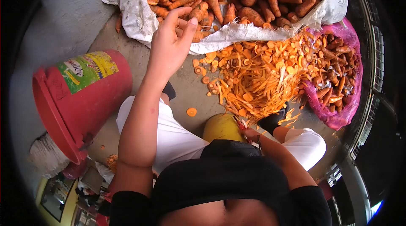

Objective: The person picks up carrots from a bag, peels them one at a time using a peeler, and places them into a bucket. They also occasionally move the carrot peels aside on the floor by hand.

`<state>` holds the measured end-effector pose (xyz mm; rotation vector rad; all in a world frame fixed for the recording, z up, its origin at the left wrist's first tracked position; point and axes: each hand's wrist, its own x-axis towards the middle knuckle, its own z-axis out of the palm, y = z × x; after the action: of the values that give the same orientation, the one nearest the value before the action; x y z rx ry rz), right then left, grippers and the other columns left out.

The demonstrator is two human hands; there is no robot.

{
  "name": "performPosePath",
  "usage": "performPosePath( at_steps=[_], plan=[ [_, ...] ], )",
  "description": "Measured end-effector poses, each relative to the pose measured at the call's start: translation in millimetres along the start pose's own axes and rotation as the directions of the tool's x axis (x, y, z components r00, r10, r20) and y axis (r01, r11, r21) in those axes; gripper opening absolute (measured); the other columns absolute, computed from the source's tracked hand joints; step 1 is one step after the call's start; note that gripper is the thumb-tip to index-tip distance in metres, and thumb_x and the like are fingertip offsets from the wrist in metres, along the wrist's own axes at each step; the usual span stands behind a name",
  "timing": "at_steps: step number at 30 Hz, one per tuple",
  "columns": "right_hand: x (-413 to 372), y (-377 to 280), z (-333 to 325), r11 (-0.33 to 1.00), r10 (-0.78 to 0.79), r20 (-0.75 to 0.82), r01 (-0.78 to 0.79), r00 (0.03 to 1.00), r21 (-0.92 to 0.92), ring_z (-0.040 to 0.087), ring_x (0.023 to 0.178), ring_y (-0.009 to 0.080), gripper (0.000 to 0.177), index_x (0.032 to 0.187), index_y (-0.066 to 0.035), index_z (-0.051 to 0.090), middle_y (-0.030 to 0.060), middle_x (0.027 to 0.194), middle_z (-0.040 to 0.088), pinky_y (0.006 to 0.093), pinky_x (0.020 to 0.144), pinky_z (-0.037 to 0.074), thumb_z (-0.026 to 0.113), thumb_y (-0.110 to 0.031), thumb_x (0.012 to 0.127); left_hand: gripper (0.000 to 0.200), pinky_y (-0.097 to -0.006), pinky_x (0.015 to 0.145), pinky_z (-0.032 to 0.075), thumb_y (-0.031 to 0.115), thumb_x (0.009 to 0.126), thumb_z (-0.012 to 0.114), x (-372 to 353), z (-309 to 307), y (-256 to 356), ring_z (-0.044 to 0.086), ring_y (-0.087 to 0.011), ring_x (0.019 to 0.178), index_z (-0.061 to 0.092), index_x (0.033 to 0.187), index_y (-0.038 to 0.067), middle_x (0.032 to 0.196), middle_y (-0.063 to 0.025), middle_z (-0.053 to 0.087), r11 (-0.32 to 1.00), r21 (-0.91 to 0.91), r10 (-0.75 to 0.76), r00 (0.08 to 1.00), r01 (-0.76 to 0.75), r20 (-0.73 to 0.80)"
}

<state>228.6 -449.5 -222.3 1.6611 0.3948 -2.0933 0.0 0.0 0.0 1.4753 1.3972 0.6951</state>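
My left hand (175,35) reaches over the front edge of a white woven sack (146,23) full of unpeeled carrots (253,14). Its fingers are apart and slightly curled, close to a carrot (198,11), with nothing visibly held. Low beside my knee, my right hand (252,134) is closed around a red-handled peeler (241,123), partly hidden by the fingers. The hand is by a yellow container (220,128) between my legs. In front of it lies a large heap of carrot peelings and cut ends (258,78).
A red bucket (84,107) with a green and yellow label lies tilted at the left, near a wall (63,27). To the right, a pink mesh sack (338,116) holds more carrots. One carrot slice (191,111) lies on the floor.
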Motion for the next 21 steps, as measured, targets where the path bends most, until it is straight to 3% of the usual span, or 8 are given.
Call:
performPosePath(
  at_steps=[5, 9, 10, 13, 17, 18, 19, 21],
  plan=[
    [26, -35, 41, 0.969, -0.141, -0.004, 0.139, 0.99, 0.206, 0.054, 0.055, 0.0164, 0.041, 0.11, -0.004, 0.058, 0.0067, 0.076, 0.059, 0.0321, 0.049, 0.043, 0.058, -0.036, 0.085, 0.032, -0.0231, 0.056, 0.043, 0.022, 0.091, 0.059, 23, 5, -17, 0.054, -0.0077, 0.062, 0.054, 0.116, 0.001, 0.075, -0.004, 0.06, 0.998, 0.06, 0.027, 0.996, -0.033, 0.088],
    [7, -54, 43, 0.979, -0.035, 0.121, 0.009, 0.992, 0.205, 0.055, 0.061, 0.0141, 0.043, 0.112, -0.005, 0.058, 0.0064, 0.077, 0.059, 0.0308, 0.049, 0.044, 0.06, -0.038, 0.084, 0.032, -0.0221, 0.055, 0.042, 0.019, 0.091, 0.059, 15, -5, -29, 0.053, -0.0058, 0.062, 0.054, 0.116, 0.001, 0.075, -0.0032, 0.059, 0.999, 0.041, -0.038, 0.984, 0.031, 0.173],
    [19, -47, 64, 0.917, -0.129, 0.074, 0.091, 0.989, 0.389, 0.055, 0.062, 0.0126, 0.046, 0.112, -0.005, 0.058, 0.0061, 0.075, 0.06, 0.03, 0.049, 0.044, 0.061, -0.04, 0.082, 0.032, -0.0219, 0.055, 0.042, 0.019, 0.091, 0.059, 16, -12, -31, 0.053, -0.0054, 0.062, 0.054, 0.116, 0.001, 0.075, -0.0029, 0.059, 0.998, 0.054, -0.038, 0.984, 0.029, 0.174],
    [35, -60, 97, 0.952, -0.265, -0.102, 0.277, 0.959, 0.128, 0.061, 0.063, 0.0182, 0.041, 0.105, -0.001, 0.061, 0.0139, 0.082, 0.064, 0.0321, 0.055, 0.047, 0.058, -0.034, 0.08, 0.034, -0.0205, 0.066, 0.044, 0.019, 0.094, 0.055, 22, -32, -29, 0.057, -0.0083, 0.074, 0.05, 0.122, 0.001, 0.084, -0.0053, 0.061, 0.987, 0.155, -0.077, 0.974, 0.044, 0.213],
    [-9, -93, 93, 0.966, -0.157, 0.035, 0.146, 0.987, 0.213, 0.061, 0.077, 0.021, 0.043, 0.108, 0.0, 0.059, 0.0121, 0.088, 0.064, 0.0319, 0.067, 0.046, 0.057, -0.034, 0.082, 0.036, -0.0197, 0.062, 0.043, 0.021, 0.092, 0.057, 15, -59, -24, 0.056, -0.0077, 0.071, 0.051, 0.122, 0.002, 0.081, -0.0047, 0.06, 0.98, 0.198, -0.017, 0.976, -0.027, 0.216],
    [-3, -94, 99, 0.965, -0.099, 0.101, 0.071, 0.99, 0.252, 0.06, 0.076, 0.0191, 0.045, 0.111, 0.0, 0.058, 0.0114, 0.09, 0.064, 0.031, 0.067, 0.045, 0.058, -0.033, 0.081, 0.036, -0.0195, 0.061, 0.043, 0.022, 0.092, 0.058, 13, -68, -24, 0.056, -0.0076, 0.071, 0.051, 0.122, 0.002, 0.08, -0.0042, 0.06, 0.98, 0.195, 0.004, 0.981, -0.043, 0.196],
    [2, -98, 114, 0.934, -0.275, -0.042, 0.277, 0.961, 0.225, 0.057, 0.065, 0.0168, 0.037, 0.104, -0.002, 0.06, 0.0086, 0.08, 0.063, 0.0317, 0.057, 0.045, 0.06, -0.031, 0.08, 0.037, -0.0194, 0.06, 0.043, 0.022, 0.092, 0.058, 10, -77, -25, 0.056, -0.0075, 0.071, 0.051, 0.122, 0.002, 0.08, -0.0038, 0.06, 0.979, 0.194, 0.031, 0.985, -0.065, 0.171],
    [10, -101, 110, 0.933, -0.317, -0.046, 0.32, 0.947, 0.167, 0.055, 0.059, 0.0171, 0.031, 0.099, -0.004, 0.06, 0.0074, 0.074, 0.061, 0.0337, 0.052, 0.043, 0.062, -0.027, 0.078, 0.035, -0.0198, 0.057, 0.042, 0.024, 0.091, 0.059, 6, -95, -46, 0.057, -0.0077, 0.067, 0.054, 0.119, 0.003, 0.079, -0.0051, 0.062, 0.953, 0.264, 0.118, 0.986, -0.146, 0.119]
  ],
)
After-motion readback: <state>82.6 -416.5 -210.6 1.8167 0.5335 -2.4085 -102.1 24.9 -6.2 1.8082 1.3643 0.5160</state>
